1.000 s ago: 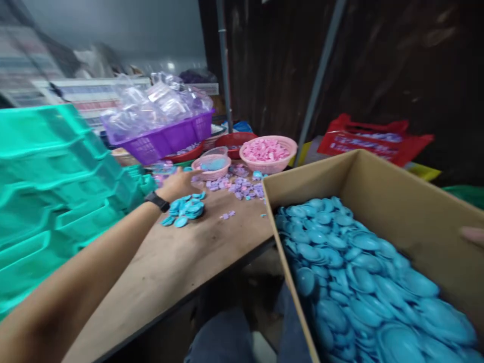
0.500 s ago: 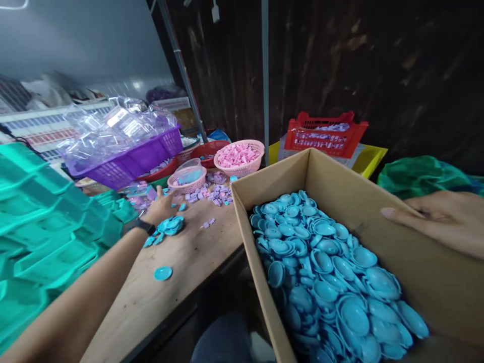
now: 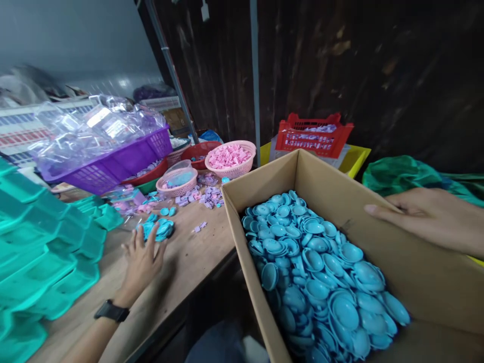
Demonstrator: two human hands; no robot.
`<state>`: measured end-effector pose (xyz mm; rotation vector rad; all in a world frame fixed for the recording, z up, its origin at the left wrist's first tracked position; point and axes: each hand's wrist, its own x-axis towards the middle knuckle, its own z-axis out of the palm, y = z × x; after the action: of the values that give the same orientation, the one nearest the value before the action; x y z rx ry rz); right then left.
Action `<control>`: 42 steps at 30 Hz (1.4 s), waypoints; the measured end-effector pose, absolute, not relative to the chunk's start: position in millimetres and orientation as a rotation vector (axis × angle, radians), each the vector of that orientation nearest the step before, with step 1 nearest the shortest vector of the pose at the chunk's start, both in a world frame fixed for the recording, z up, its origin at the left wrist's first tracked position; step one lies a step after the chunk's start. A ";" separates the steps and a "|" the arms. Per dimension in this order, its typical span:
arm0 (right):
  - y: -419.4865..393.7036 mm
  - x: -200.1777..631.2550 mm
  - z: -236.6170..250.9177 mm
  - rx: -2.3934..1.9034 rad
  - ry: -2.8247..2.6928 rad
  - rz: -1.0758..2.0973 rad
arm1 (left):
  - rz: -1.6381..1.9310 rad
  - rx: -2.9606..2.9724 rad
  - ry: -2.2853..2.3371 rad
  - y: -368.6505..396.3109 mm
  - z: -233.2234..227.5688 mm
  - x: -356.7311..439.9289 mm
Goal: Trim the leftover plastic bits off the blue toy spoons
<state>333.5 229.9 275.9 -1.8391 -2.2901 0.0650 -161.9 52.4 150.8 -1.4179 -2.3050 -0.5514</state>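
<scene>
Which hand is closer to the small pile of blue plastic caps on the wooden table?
Left. The left hand lies flat just before the small pile of blue plastic caps; the right hand rests far away on the cardboard box rim.

One cardboard box [image 3: 412, 272]; two pink baskets [image 3: 177, 182]; one purple basket [image 3: 124, 161]

The left hand [image 3: 141, 262] lies palm down with its fingers spread and pointing to the far side, a dark watch band around the wrist, the bare forearm running back to the near left. The right hand [image 3: 427, 217] reaches in from the right, palm down, fingers extended leftward and held loosely together.
</scene>
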 end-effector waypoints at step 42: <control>201.7 334.0 275.7 -1.608 -2.344 0.185 | -0.199 -2.871 -2.038 221.1 177.0 129.9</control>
<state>334.0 201.7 275.7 -1.6084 -2.3441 0.1851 129.9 221.1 177.0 -2.8714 -2.0376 -0.1995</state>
